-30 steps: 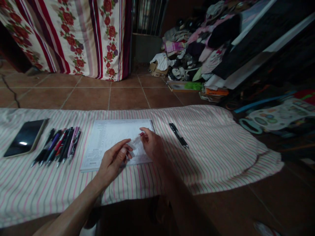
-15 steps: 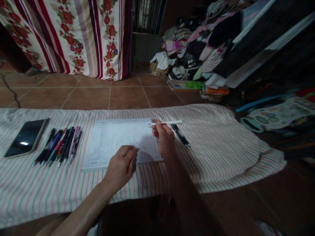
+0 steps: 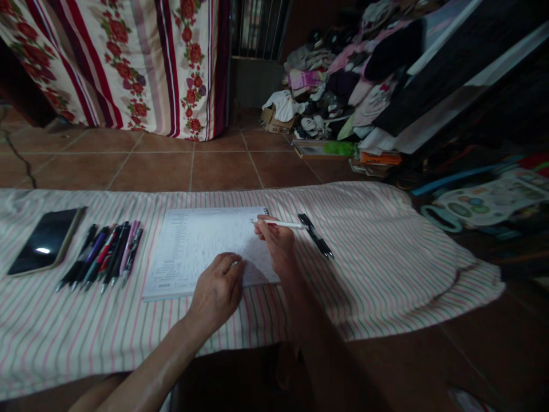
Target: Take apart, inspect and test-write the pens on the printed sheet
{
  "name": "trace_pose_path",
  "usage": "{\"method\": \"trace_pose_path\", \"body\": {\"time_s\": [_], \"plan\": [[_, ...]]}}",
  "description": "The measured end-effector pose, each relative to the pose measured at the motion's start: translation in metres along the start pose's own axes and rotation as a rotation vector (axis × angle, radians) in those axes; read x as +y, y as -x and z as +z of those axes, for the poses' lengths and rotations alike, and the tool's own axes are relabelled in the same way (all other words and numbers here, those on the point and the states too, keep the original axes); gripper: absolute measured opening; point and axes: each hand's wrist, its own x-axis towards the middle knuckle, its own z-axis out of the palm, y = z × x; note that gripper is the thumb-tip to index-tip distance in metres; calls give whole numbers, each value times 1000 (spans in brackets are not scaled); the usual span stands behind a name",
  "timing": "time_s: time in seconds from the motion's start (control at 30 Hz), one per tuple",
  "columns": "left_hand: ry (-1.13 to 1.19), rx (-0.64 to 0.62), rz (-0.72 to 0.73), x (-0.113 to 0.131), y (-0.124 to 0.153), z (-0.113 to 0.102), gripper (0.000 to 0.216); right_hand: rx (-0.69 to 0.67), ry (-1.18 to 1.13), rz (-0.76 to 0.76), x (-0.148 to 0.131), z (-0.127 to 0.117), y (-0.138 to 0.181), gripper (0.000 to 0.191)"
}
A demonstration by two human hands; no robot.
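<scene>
A white pen (image 3: 285,224) with a red part near the grip is in my right hand (image 3: 278,243), its tip pointing left over the right side of the page. My left hand (image 3: 221,283) rests on the lower edge of a spiral notebook (image 3: 206,234), fingers loosely bent and holding nothing that I can see. The notebook lies open at a page with faint printed or written marks and a column of print on its left; both hands cover parts of it. Just right of my right hand lie black pens (image 3: 315,236), close together on the striped cloth (image 3: 386,257).
Left of the notebook is a row of several pens (image 3: 103,254), with a smartphone (image 3: 45,240) beyond them. Past the cloth-covered surface are a tiled floor (image 3: 158,169), a flowered curtain (image 3: 150,68) and a heap of clothes (image 3: 338,80) at the back right.
My right hand has moved left and slightly toward me with the white pen, farther onto the page. My left hand has shifted slightly right.
</scene>
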Motion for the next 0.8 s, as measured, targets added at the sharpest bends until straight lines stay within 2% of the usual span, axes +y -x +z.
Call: {"method": "trace_pose_path", "body": {"time_s": [0.17,0.3,0.43,0.6,0.8], "plan": [[-58,84,-77,-1,-9,-2,25,-44,-56,10,-4,22,4,36],[-166,146,-117,-4,-17,-2,27,-106,12,-47,0,34,10,36],[-250,141,-144,-13,-16,1,29,-168,116,-156,8,34,17,38],[-288,151,-209,-23,-8,-4,31,-134,205,-216,14,35,22,37],[-327,72,-234,-27,2,-13,34,-137,115,-176,1,63,17,32]]}}
